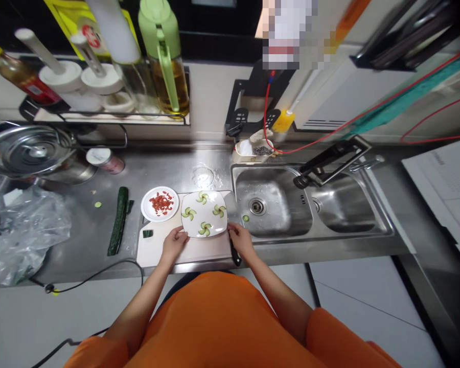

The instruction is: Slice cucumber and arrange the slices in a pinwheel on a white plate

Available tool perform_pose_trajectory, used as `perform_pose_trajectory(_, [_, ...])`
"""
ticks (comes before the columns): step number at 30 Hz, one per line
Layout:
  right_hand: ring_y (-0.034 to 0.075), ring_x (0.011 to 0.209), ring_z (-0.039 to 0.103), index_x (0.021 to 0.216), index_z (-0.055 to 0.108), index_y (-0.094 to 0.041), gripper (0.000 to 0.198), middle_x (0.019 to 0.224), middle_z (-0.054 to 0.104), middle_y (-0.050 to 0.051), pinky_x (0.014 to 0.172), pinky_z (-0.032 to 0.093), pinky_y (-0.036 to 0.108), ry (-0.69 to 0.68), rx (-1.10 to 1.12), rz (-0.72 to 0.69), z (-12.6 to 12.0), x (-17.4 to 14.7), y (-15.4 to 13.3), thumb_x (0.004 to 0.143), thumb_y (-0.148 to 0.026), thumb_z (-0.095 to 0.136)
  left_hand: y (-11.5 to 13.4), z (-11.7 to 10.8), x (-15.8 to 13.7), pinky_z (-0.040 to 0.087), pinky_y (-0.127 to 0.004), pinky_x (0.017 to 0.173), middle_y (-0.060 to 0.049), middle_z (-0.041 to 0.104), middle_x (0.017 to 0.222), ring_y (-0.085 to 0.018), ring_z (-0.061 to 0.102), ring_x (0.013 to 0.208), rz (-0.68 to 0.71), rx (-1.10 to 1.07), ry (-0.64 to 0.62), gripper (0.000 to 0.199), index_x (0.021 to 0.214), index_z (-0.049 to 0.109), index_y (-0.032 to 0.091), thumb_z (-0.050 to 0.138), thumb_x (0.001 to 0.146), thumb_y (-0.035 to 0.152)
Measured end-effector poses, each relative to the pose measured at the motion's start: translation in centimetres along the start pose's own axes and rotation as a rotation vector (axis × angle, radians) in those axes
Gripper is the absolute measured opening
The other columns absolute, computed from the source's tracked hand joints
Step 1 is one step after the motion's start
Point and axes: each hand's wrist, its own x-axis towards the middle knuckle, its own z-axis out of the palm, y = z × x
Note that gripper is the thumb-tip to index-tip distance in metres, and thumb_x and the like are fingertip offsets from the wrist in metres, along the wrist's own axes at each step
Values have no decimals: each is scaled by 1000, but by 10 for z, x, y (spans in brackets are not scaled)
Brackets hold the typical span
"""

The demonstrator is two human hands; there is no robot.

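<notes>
Before you runs a steel counter (84,240), wet in one patch toward the back; on it, along your edge, lies a pale cutting board (203,251); to the board's left you have a long cucumber (118,225) and a small round slice (97,204) — farther left, a crumpled clear plastic bag (30,230); a canister (105,160) stands farther back; a small caddy (251,158) sits behind the sink (276,199).

On the brushed-steel counter (168,163), by its front edge, the square white plate with four green pinwheels (204,213) hides part of the pale cutting board (203,251). The right hand (242,240) covers part of the black-handled knife (235,254). Chopped red pieces (162,203) are too small to identify. Toward the counter's back left corner, the white-and-pink canister's (109,161) lettering is blurred; the lidded steel pot (30,153) meets the picture's edge.
</notes>
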Motion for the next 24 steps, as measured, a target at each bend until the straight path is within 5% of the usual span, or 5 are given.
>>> perform_pose_trajectory(8, [17,83,63,102,68,-19,36,92,70,5,77,48,30,-48,131,7,1,6,1,73,-19,46,0,9,10,51,-23,66,0,63,67,-10,60,63,-56,-202,-52,33,94,61,14,70,63,20])
perform_pose_trajectory(24, [17,73,59,97,70,-18,38,81,70,3,70,47,30,-32,142,20,-1,3,-13,71,-24,44,5,14,8,51,-25,63,6,53,57,-9,55,58,-48,-217,-40,37,84,57,15,70,53,27])
